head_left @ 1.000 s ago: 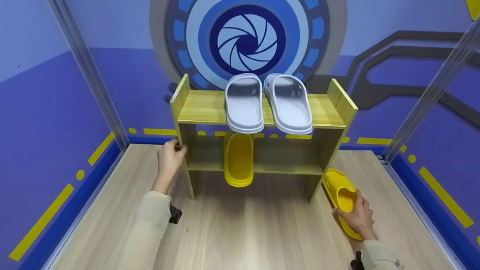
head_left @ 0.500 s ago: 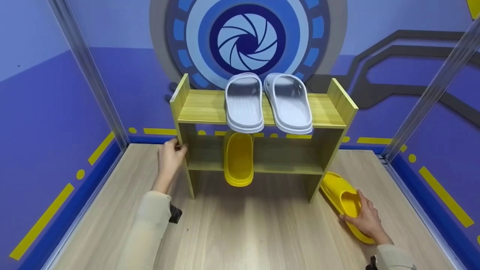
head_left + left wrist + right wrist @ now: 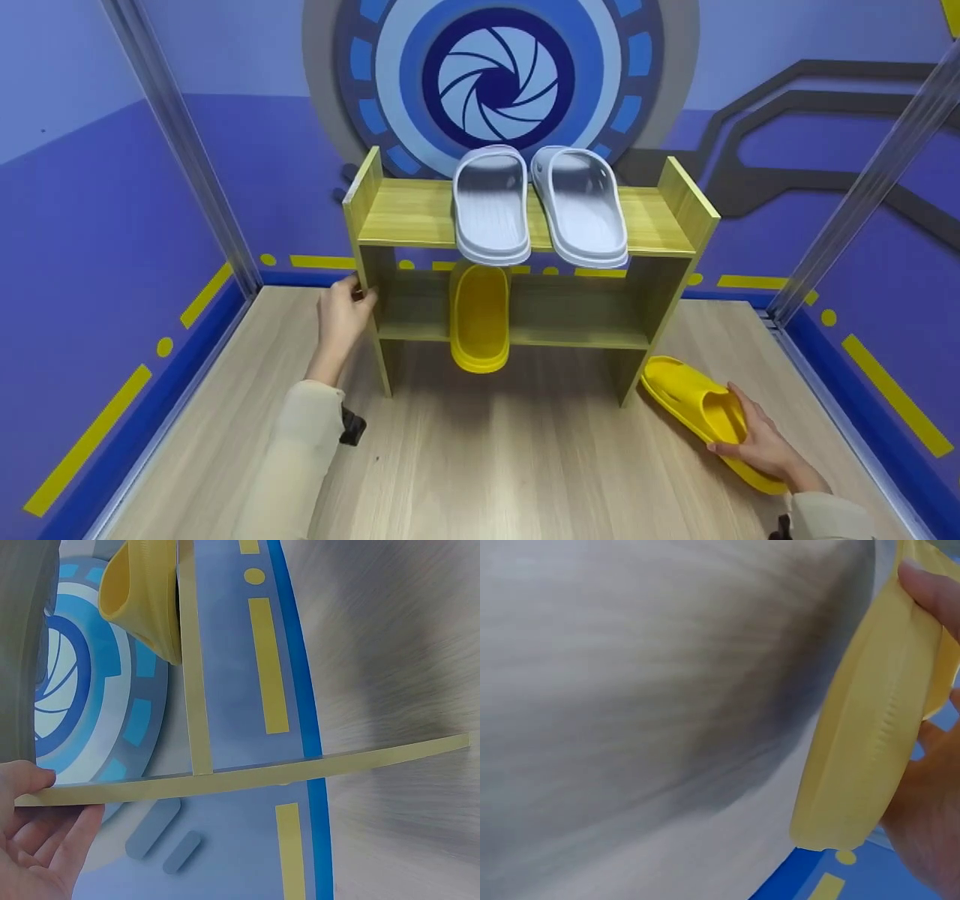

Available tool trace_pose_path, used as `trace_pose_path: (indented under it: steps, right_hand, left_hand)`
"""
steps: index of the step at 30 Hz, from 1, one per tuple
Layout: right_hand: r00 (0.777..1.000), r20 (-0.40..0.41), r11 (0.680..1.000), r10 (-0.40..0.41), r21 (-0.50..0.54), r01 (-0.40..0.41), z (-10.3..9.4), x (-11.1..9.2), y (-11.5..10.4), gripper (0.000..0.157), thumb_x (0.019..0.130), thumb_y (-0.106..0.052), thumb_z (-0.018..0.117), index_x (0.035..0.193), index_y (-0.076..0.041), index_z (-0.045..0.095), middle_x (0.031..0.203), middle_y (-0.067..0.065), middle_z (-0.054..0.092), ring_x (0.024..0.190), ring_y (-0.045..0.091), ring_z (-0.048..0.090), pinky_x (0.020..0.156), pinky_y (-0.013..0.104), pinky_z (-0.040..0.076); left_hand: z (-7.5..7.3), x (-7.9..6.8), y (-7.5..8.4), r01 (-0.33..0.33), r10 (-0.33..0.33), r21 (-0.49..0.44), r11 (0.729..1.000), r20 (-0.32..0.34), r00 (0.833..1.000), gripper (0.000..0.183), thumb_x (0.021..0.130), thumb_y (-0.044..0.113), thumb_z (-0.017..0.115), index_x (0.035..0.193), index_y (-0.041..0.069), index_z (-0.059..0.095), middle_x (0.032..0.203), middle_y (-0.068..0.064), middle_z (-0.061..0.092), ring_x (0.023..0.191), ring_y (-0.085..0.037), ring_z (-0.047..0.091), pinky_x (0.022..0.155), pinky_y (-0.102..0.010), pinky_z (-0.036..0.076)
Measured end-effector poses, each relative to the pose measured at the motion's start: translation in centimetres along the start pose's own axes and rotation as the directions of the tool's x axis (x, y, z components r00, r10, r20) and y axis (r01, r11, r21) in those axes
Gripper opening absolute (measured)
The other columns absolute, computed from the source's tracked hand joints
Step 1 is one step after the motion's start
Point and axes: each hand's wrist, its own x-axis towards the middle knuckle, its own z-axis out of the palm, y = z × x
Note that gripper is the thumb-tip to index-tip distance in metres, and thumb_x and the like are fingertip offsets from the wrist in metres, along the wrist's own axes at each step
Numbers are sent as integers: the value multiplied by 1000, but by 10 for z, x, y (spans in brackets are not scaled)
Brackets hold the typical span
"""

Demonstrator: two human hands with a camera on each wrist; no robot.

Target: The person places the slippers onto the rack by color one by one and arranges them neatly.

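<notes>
A small wooden shoe rack stands on the table, and my left hand holds the front edge of its left side panel between thumb and fingers. My right hand grips a yellow clog by the sides of its opening, right of the rack. Its toe points toward the rack's right front leg, and in the right wrist view the clog is tilted above the tabletop. Another yellow clog sits on the middle shelf, left of centre, heel outward.
Two light grey clogs, a left one and a right one, stand side by side on the top shelf, heels outward. Blue printed walls enclose the wood-grain table at the back and sides. Metal posts mark the back corners.
My right hand has moved right and toward me with the yellow clog, which has turned more sideways. The left hand, the rack and the other clogs stay in place.
</notes>
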Motion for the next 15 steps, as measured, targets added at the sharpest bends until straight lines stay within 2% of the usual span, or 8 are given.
trace_pose_path:
  steps: [6, 10, 15]
  right_hand:
    - [998, 62, 1000, -22, 17, 21, -6, -7, 0, 109, 67, -35, 73, 142, -16, -4, 138, 27, 6, 118, 48, 11, 83, 71, 6]
    - [994, 111, 1000, -3, 27, 0, -9, -12, -3, 110, 66, -36, 74, 142, -20, -5, 138, 26, 5, 118, 48, 12, 82, 71, 6]
    - [989, 149, 1000, -14, 11, 13, -12, -18, -7, 108, 66, -36, 73, 142, -16, -1, 139, 26, 5, 118, 49, 11, 82, 71, 6]
  left_hand:
    - [0, -1, 0, 9, -9, -7, 1000, 6, 1000, 17, 80, 10, 59, 89, -4, 64, 87, -19, 64, 79, -31, 60, 66, -42, 47]
    - [1, -1, -1, -20, 20, -12, 1000, -19, 1000, 16, 79, 8, 60, 88, -5, 64, 85, -20, 64, 77, -31, 61, 64, -42, 47]
    - [2, -1, -2, -31, 30, -19, 999, -29, 999, 16, 78, 7, 60, 87, -5, 64, 83, -20, 64, 76, -32, 61, 64, -42, 47]
